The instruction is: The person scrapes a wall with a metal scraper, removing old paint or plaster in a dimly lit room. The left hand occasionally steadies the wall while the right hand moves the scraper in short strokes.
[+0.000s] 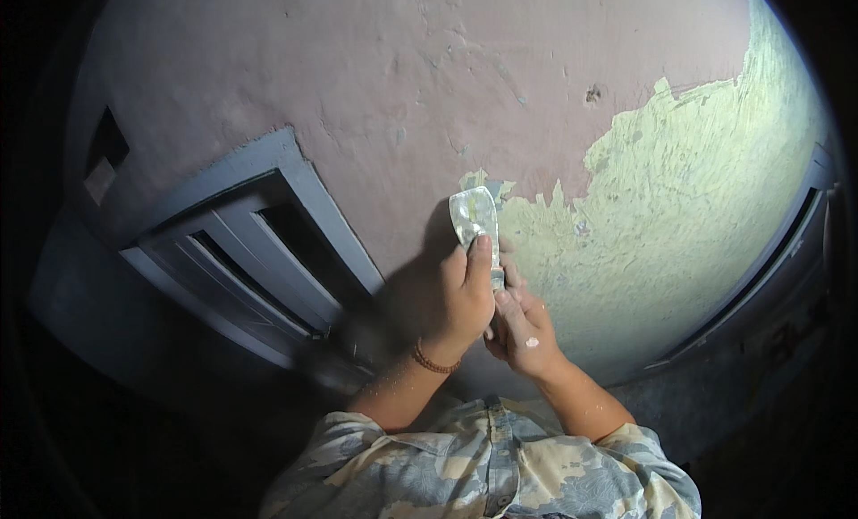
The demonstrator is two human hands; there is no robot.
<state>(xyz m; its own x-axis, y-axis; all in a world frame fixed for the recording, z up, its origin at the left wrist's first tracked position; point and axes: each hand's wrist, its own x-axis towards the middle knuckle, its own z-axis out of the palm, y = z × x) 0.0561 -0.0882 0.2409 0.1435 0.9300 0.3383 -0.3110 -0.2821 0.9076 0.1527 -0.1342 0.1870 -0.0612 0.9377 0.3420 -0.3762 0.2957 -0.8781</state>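
Both my hands grip one paint scraper (474,210), its broad metal blade pointing up at the wall and smeared with pale residue. My left hand (469,301) wraps the lower blade and neck, with the thumb pressed flat on the metal. Lower down, my right hand (526,331) closes around the handle, which is mostly hidden by the fingers. A paint flake sticks to the back of that hand. The blade's tip lies over the ragged border between the pink paint (375,70) and the exposed pale yellow-green layer (643,217); whether it touches cannot be told.
Left of me, a grey-framed door (248,251) is set into the wall. Another frame (757,304) runs along the right rim. A small hole (593,93) pits the pink paint. A dark opening (107,140) shows at far left. Deep shadow covers the lower left.
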